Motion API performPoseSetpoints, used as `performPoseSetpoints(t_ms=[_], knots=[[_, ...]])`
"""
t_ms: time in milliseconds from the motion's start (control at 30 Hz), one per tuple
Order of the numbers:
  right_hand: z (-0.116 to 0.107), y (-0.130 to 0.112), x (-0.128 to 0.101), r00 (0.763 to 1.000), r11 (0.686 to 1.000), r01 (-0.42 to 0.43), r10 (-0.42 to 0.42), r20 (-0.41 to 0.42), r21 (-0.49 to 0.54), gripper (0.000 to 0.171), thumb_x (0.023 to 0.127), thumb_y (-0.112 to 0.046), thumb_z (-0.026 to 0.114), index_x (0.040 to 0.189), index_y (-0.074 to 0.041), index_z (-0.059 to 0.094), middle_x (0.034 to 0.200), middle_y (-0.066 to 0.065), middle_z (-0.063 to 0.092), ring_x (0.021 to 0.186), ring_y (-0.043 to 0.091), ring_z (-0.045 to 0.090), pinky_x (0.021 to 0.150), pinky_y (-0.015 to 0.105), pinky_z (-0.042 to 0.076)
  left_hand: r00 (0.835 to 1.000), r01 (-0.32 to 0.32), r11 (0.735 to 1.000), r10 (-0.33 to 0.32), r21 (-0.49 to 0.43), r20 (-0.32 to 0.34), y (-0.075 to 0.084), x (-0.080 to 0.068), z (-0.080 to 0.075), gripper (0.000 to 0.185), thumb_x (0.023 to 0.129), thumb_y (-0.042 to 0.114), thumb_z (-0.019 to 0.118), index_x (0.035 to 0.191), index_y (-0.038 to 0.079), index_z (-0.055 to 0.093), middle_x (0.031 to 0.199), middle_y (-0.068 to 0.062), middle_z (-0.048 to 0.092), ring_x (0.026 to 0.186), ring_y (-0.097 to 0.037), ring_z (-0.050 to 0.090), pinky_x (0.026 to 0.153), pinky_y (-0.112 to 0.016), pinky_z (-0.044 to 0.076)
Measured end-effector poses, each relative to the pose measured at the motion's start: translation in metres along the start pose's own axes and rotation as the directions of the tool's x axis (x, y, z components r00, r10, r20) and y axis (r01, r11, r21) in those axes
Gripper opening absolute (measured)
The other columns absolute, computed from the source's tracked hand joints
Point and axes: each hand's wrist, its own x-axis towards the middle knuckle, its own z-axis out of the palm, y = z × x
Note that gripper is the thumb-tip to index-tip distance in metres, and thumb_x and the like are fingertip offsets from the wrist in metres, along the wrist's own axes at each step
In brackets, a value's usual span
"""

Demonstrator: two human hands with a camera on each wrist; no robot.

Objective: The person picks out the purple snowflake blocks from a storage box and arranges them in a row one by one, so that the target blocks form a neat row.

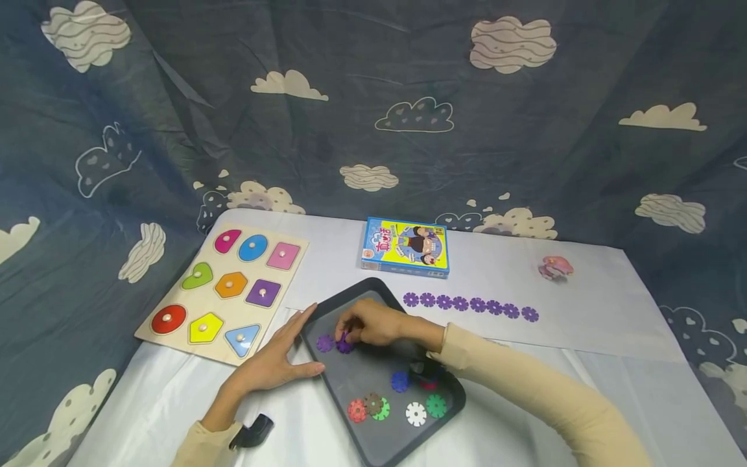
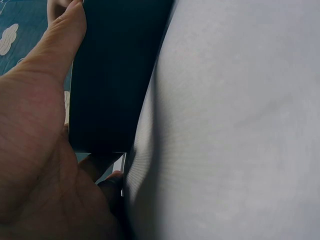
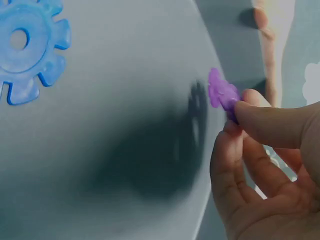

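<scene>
White cloth table (image 1: 583, 305), dark tray (image 1: 373, 376), cloud-print drape (image 1: 525, 117) behind, perhaps fabric

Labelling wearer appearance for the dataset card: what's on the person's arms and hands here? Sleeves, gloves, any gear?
Both arms wear long beige sleeves, the left sleeve and the right sleeve, each ending at the wrist. The left hand and right hand are bare: no gloves, and no rings show. A small black device sits at the left wrist, another black device under the right wrist. No cables or markings are visible.
</scene>
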Motion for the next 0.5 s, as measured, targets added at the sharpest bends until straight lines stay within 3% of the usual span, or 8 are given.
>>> performPoseSetpoints(t_ms=[200,500], knots=[[-0.012,0.000,-0.009,0.997,0.999,0.018,-0.016,-0.081,0.028,0.015,0.091,-0.001,0.069,0.101,-0.008,0.078,0.094,0.002,0.076,0.076,0.002,0.064,0.070,0.017,0.054,1.000,0.000,1.000,0.000,0.006,-0.005,-0.001,0.000,0.000,0.106,0.082,0.055,0.077,0.160,0.042,0.007,0.169,-0.012,0.010,0.155,-0.042,0.007,0.114,-0.075,0.019],[-0.030,0.012,-0.028,0.988,0.995,-0.012,0.027,-0.155,0.096,0.014,0.092,-0.005,0.070,0.104,-0.010,0.077,0.095,-0.001,0.075,0.075,0.006,0.063,0.068,0.019,0.054,1.000,-0.002,1.000,0.003,0.016,-0.013,0.000,-0.001,0.001,0.107,0.081,0.055,0.078,0.160,0.042,0.007,0.169,-0.010,0.011,0.155,-0.041,0.008,0.114,-0.075,0.019]])
